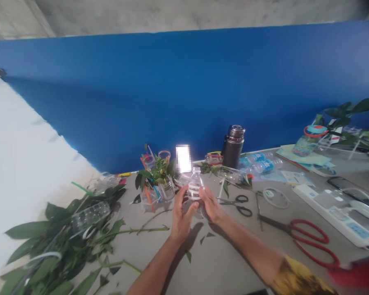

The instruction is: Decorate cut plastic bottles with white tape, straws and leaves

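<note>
A small clear plastic bottle [196, 186] with a white cap and white bands is held upright over the middle of the table. My left hand [182, 217] grips it from the left, with the thumb toward its lower front. On the other side, the fingers of my right hand [211, 203] press against it. Just left of the bottle stand clear cups with leafy sprigs [160, 174] and coloured straws in them. Black-handled scissors [238, 203] lie right beside my right hand. Cut leaf bits [188, 256] are scattered below my hands.
Large leafy branches [76, 229] cover the left side. Red-handled shears [307, 241], a white power strip [338, 217] and blue-labelled water bottles [266, 164] lie to the right. A dark thermos [233, 147] and a bright phone screen [183, 158] stand near the blue wall [172, 94].
</note>
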A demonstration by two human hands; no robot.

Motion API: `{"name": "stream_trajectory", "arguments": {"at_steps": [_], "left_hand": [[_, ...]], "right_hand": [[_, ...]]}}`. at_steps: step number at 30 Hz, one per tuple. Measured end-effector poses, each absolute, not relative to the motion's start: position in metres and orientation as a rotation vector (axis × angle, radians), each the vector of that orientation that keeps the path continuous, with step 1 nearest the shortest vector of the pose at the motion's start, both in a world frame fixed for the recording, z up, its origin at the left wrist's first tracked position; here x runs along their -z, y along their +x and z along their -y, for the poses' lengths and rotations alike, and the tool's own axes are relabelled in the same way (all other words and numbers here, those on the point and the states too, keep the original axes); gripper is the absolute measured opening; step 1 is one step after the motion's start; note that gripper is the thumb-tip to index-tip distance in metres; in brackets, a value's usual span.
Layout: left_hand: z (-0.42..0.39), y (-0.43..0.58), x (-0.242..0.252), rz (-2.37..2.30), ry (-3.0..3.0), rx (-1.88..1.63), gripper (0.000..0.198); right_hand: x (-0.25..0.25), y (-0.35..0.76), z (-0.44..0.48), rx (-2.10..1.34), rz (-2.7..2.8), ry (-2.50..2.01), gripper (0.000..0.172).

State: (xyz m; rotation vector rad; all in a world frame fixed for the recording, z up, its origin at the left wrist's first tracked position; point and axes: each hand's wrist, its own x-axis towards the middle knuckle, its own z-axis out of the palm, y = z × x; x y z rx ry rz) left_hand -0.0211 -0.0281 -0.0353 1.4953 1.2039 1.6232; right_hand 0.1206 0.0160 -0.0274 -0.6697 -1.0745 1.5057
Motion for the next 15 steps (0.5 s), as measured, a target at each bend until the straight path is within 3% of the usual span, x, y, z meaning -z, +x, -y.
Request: {"name": "stream_trajectory", "arguments": {"at_steps": [4, 10, 15], "left_hand": [[0.025, -0.02, 0.03, -1.15, 1.217, -1.637, 0.065], [0.021, -0.026, 0.011, -0.838, 0.892, -1.56, 0.056], [0.023, -0.027, 0.002, -0.718, 0.763, -1.454, 0.044]], "right_hand": [[0.019, 0.123, -0.01, -1.173, 1.365, -0.747, 0.052], [0.016, 0.129, -0.022, -1.159, 1.374, -0.858, 0.056], [0.014, 0.132, -0.026, -1.055, 1.274, -0.975, 0.036]]}}
